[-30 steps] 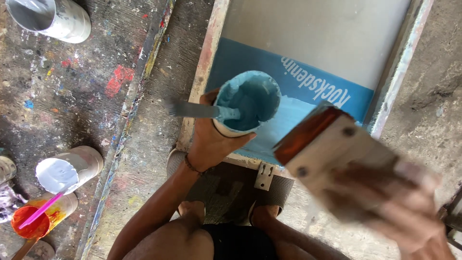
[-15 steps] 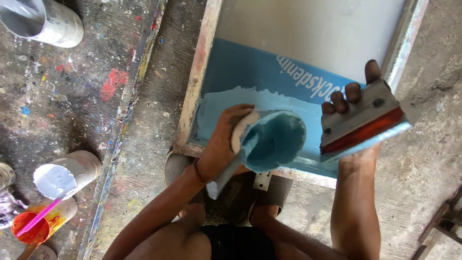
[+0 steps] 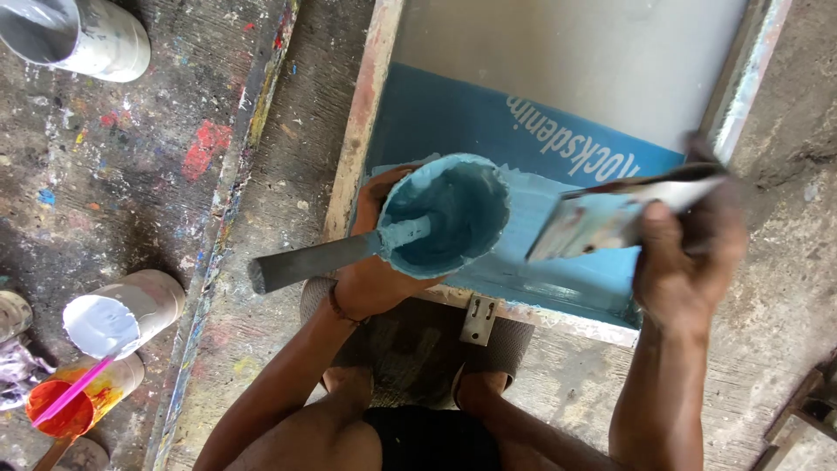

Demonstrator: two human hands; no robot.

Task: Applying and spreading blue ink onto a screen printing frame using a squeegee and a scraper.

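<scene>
Below, two hands (image 3: 384, 270), one cup (image 3: 449, 214), one squeegee (image 3: 610, 214)

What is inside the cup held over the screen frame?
The cup in the left hand holds light blue paint coating its walls, with a flat stirring tool sticking out over the rim. The tool's tip is buried in paint, and the cup's bottom is covered.

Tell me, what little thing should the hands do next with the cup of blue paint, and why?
Probably set the squeegee edge down on the blue ink at the near end of the screen frame. The right hand holds it just above that pool, while the left hand keeps the ink cup, its scraper inside, upright.
</scene>
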